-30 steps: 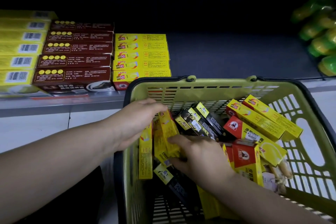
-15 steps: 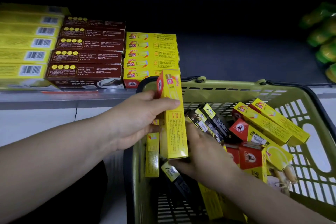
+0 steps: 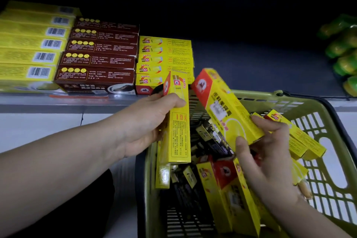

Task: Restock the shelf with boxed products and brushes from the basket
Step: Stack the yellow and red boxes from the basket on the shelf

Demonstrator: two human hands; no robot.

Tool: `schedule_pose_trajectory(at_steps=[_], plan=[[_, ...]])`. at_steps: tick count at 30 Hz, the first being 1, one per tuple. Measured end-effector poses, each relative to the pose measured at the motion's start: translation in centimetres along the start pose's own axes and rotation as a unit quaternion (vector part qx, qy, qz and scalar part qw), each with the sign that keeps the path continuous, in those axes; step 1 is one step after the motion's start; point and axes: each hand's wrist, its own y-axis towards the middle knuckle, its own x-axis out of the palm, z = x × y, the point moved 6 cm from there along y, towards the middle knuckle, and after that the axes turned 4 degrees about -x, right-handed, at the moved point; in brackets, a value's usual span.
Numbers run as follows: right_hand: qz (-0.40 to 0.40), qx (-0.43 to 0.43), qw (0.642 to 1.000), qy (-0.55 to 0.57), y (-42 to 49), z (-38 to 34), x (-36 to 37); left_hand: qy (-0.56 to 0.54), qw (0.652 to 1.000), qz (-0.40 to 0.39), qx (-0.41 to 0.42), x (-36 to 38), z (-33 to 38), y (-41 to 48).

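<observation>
Yellow box [image 3: 178,121] upright over basket [image 3: 309,102], left hand [image 3: 146,123] fingers curled round it. Second box [image 3: 226,106] tilted, right hand [image 3: 268,156] pinching its lower end. We should square both, then lay them flat by the shelf [image 3: 251,71] stack [image 3: 166,58], labels matching.

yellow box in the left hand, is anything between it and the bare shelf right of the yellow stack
Yes: the tilted box in the right hand leans across that path, beside the yellow box; nothing visible blocks the way up to the yellow stack on the shelf.
</observation>
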Motion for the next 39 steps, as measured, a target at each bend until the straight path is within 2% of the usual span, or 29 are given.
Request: schedule_pose_trajectory(at_steps=[6, 10, 12, 14, 15, 17, 19, 21, 23, 25, 26, 28, 30, 32, 35, 36, 37, 39], plan=[[-0.060, -0.103, 0.993, 0.013, -0.6, -2.0, 3.5, -0.081, 0.996, -0.007, 0.041, 0.8, 0.2, -0.5], [-0.137, -0.140, 0.980, 0.031, -0.8, -3.1, 5.3, -0.026, 0.995, 0.027, 0.095, 0.0, 1.5, -1.2], [-0.185, -0.094, 0.978, 0.021, -0.4, -2.6, 6.1, 0.003, 0.993, 0.049, 0.108, -0.8, 2.3, -1.3], [-0.250, 0.002, 0.968, -0.010, -0.2, -1.1, 7.4, 0.017, 0.990, 0.070, 0.119, -1.7, 3.4, -1.4], [-0.299, 0.051, 0.952, -0.034, -0.3, -0.2, 8.4, 0.025, 0.989, 0.079, 0.123, -2.1, 3.9, -1.5], [-0.411, 0.131, 0.897, -0.096, -0.5, 1.7, 10.7, 0.043, 0.987, 0.090, 0.124, -2.8, 4.6, -1.6], [-0.489, 0.157, 0.840, -0.174, -0.4, 3.1, 12.7, 0.050, 0.987, 0.099, 0.113, -3.4, 4.6, -1.6], [-0.517, 0.149, 0.806, -0.245, -0.1, 3.8, 14.1, 0.053, 0.988, 0.105, 0.098, -3.7, 4.3, -1.4], [-0.533, 0.165, 0.791, -0.251, -0.6, 4.4, 15.4, 0.057, 0.989, 0.105, 0.083, -4.0, 3.9, -1.4], [-0.528, 0.197, 0.802, -0.197, -1.5, 4.4, 16.1, 0.062, 0.990, 0.100, 0.073, -4.1, 3.6, -1.3], [-0.505, 0.209, 0.822, -0.160, -1.6, 4.2, 16.0, 0.066, 0.991, 0.097, 0.070, -4.2, 3.5, -1.3], [-0.421, 0.236, 0.874, -0.057, -1.0, 3.6, 14.9, 0.073, 0.991, 0.090, 0.065, -4.3, 3.5, -1.3], [-0.307, 0.290, 0.901, 0.094, 0.0, 3.0, 12.6, 0.068, 0.992, 0.086, 0.062, -4.6, 3.5, -1.3], [-0.209, 0.360, 0.876, 0.243, 0.5, 2.6, 10.1, 0.058, 0.993, 0.085, 0.058, -4.7, 3.5, -1.4], [-0.165, 0.395, 0.796, 0.427, 1.0, 0.9, 7.6, 0.048, 0.994, 0.081, 0.055, -4.8, 3.3, -1.4], [-0.162, 0.389, 0.787, 0.450, 1.4, 0.3, 7.1, 0.045, 0.994, 0.078, 0.054, -4.7, 3.3, -1.4], [-0.164, 0.377, 0.794, 0.448, 2.0, -0.1, 6.9, 0.041, 0.995, 0.075, 0.055, -4.6, 3.3, -1.4], [-0.184, 0.339, 0.834, 0.395, 3.5, -0.8, 6.9, 0.032, 0.995, 0.070, 0.058, -4.3, 3.3, -1.4]])
